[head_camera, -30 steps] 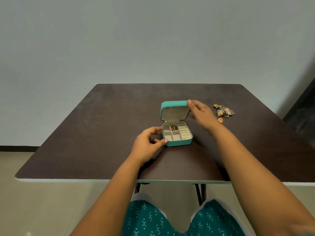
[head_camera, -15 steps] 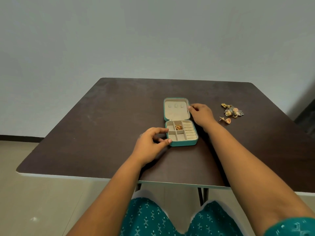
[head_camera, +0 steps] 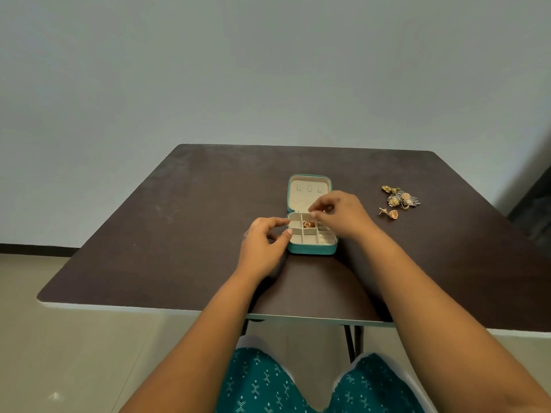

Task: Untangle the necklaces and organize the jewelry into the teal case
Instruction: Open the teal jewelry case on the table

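steadying the open teal case (head_camera: pixel 311 249), left hand (head_camera: pixel 264 244) touches its side.

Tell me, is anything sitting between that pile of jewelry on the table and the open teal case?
Nothing visible does. The jewelry pile lies right of the teal case, with bare table between. Only the right hand, hovering over the case's compartments, crosses that path.
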